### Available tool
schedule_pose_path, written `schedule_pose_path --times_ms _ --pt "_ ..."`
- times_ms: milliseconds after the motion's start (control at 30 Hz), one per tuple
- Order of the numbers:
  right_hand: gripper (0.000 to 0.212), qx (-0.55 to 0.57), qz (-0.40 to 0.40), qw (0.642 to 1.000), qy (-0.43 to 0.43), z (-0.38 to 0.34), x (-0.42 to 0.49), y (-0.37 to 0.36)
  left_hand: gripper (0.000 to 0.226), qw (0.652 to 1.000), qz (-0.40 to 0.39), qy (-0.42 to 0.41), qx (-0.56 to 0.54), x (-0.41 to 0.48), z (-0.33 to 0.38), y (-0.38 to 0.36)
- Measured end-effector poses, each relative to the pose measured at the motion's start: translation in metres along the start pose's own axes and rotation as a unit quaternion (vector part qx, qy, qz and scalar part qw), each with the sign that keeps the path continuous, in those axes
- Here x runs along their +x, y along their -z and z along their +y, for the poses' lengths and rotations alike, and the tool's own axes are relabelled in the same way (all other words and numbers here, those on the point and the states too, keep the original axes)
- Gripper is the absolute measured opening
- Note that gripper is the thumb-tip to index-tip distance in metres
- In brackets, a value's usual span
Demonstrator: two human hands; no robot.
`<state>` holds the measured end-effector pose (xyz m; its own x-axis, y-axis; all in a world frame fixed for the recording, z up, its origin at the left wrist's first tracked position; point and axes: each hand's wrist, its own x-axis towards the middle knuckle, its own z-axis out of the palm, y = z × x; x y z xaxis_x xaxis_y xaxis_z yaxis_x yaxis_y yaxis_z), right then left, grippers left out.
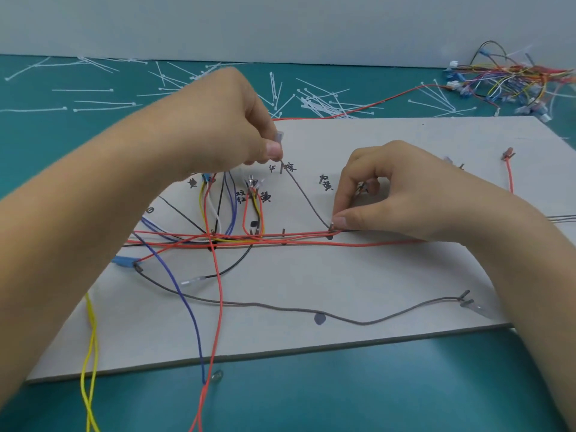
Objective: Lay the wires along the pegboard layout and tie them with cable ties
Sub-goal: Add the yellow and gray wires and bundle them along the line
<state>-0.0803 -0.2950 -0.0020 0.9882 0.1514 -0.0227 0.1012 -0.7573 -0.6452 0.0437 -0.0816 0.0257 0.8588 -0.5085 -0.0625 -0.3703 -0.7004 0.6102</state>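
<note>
A grey pegboard [374,275] with handwritten labels lies on the teal table. My left hand [230,126] pinches the clear terminal end of a brown wire [304,194] above a peg near the board's back. That wire runs taut down to a peg at the centre, where my right hand [383,188] presses it with thumb and forefinger. A bundle of red wires [280,240] runs across the board's middle. Yellow, blue, black and white wires fan out at the left. Another brown wire [280,307] loops along the front.
Loose white cable ties [314,102] are scattered over the table behind the board. A tangled pile of coloured wires [511,79] sits at the back right. Yellow wires [90,353] and red ones hang off the board's front left edge.
</note>
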Motion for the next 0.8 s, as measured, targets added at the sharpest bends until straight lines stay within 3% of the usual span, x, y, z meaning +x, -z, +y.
schedule_pose_path --times_ms 300,800 --pt "0.006 -0.001 0.002 1.0 -0.002 0.0 0.0 0.0 0.015 0.998 0.014 -0.035 0.056 0.017 0.003 -0.015" --pt "0.006 -0.009 0.004 1.0 -0.005 0.003 0.001 -0.002 0.013 0.976 -0.039 -0.111 0.184 0.017 0.005 -0.011"
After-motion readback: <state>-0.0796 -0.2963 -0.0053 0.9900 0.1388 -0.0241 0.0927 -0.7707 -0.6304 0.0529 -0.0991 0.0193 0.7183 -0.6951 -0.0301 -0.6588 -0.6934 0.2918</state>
